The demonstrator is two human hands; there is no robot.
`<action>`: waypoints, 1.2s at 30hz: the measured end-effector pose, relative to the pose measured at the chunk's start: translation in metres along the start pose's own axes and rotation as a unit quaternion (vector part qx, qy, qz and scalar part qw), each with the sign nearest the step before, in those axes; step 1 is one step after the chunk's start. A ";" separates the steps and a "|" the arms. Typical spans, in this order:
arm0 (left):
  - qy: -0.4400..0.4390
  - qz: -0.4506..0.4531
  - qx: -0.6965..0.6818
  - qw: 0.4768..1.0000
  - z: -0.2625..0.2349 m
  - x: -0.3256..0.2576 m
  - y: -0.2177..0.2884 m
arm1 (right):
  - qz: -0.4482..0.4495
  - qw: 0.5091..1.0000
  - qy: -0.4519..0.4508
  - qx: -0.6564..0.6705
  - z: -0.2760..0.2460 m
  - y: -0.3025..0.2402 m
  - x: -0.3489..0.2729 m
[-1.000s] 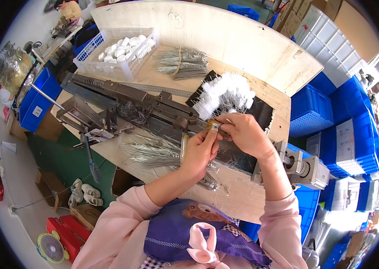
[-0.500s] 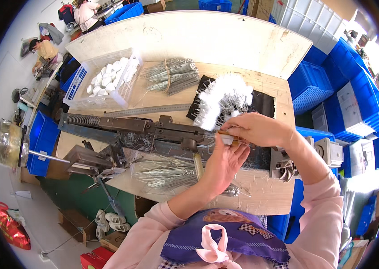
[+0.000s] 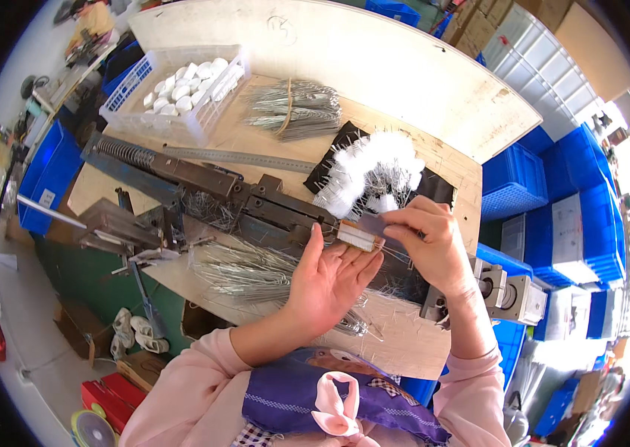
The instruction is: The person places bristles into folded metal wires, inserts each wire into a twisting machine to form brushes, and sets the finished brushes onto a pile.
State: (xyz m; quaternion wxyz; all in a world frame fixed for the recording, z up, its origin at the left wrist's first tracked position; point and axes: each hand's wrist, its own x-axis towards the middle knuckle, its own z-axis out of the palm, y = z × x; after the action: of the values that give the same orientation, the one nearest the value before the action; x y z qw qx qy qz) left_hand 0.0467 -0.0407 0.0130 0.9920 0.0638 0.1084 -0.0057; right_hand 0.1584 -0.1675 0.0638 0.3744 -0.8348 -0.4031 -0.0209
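Observation:
My left hand (image 3: 322, 287) is palm up above the bench, thumb raised, with a small white block with orange-brown edges (image 3: 357, 236) lying across its fingers. Close over the block's right end, my right hand (image 3: 427, 238) pinches a thin, dark grey flat piece (image 3: 372, 223) between thumb and fingers; its exact kind I cannot make out. Just behind my hands, a dark metal bench fixture (image 3: 278, 208) with a long spring runs across the table. Beyond it lies a heap of white tufts with wire ends (image 3: 356, 175) on a black mat.
A clear plastic crate (image 3: 125, 119) of white round pieces stands at the back left. A banded wire bundle (image 3: 293, 108), loose wires (image 3: 244, 272) and a steel ruler (image 3: 240, 158) lie on the wooden table. A board (image 3: 375, 59) closes the back; blue bins (image 3: 512, 179) stack at right.
The whole view has shifted and tilted. My hands, earlier together around the block, have drawn apart a little; the left palm has opened out and the grey piece now shows in my right hand.

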 end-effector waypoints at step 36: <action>-0.043 -0.046 0.022 0.998 -0.002 0.004 0.011 | -0.113 0.984 0.029 -0.132 -0.006 -0.026 -0.005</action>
State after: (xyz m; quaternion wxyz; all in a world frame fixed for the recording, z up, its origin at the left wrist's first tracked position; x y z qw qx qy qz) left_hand 0.0501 -0.0295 0.0114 0.9929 0.0801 0.0680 -0.0562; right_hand 0.1390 -0.1644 0.0827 0.2673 -0.8251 -0.4775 -0.1405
